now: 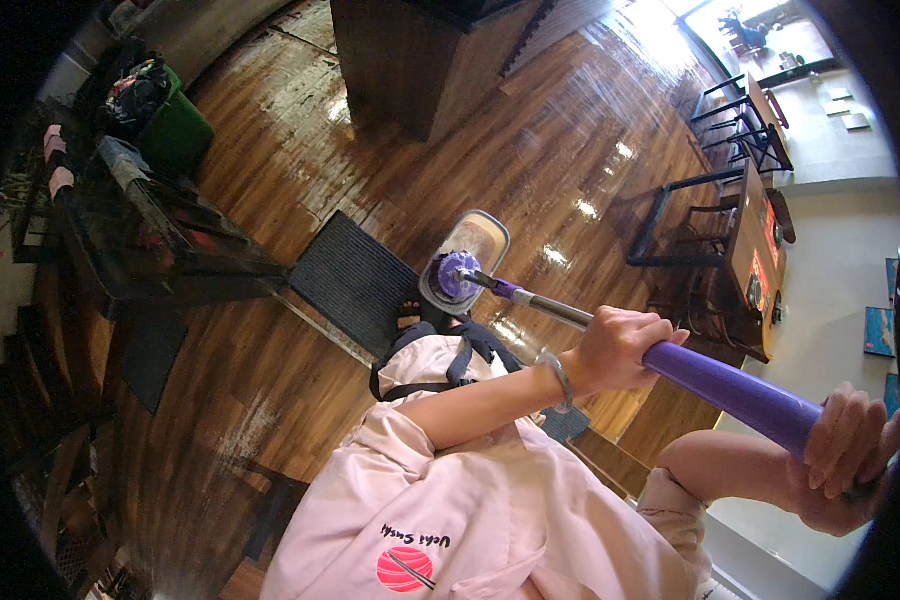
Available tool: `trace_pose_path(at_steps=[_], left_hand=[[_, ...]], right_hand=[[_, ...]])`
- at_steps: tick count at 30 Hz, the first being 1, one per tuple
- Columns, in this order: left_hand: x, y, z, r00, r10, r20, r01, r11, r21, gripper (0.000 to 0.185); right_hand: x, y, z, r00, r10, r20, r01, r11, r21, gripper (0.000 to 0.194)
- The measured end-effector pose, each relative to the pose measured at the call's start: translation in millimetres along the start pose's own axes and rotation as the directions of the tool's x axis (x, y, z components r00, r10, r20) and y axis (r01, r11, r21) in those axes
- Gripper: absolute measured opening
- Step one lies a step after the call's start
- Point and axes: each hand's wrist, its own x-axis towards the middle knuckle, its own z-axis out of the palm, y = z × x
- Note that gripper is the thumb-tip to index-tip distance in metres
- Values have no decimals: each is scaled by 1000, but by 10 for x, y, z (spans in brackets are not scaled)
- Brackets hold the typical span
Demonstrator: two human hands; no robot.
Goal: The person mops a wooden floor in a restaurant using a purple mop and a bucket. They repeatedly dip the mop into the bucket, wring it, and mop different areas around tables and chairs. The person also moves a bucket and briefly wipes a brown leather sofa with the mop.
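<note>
My left hand [621, 349], with a bracelet on its wrist, is wrapped around the metal pole of a spin mop [559, 307], just below its purple grip. Farther up, near the right rim of the picture, my right hand [847, 450] holds the end of the purple handle [735, 390]. The pole slants down to a purple mop head [459, 274], which sits in the near end of an oblong grey-rimmed bucket [501, 225] on the wooden floor. Light brown, cloudy contents show in the bucket's far end. The bucket stands just in front of my feet.
A dark ribbed mat [352, 281] lies left of the bucket. A dark wood counter [397, 67] stands ahead. Wooden tables [750, 247] and chairs line the right wall. On the left are a green bin [176, 127] and a black table [187, 277]. The floor [532, 157] has shiny patches.
</note>
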Motion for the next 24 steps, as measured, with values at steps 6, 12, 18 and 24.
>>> trace_pose_path(at_steps=[6, 12, 18, 24], left_hand=[[-60, -149, -30, 998, -64, -2, 64, 998, -9, 36], [-136, -186, -54, 981, -193, -13, 193, 981, -4, 39], [-170, -118, -31, 947, -315, 54, 317, 948, -19, 38], [-204, -103, -36, 944, -331, -5, 331, 943, 30, 41]], right_hand=[[-58, 245, 282, 996, 92, 19, -93, 994, 64, 27], [-47, 427, 506, 978, 184, 99, -196, 973, 123, 28], [-51, 393, 475, 984, 180, -4, -179, 981, 70, 31], [-36, 439, 493, 975, 183, 123, -198, 972, 124, 31]])
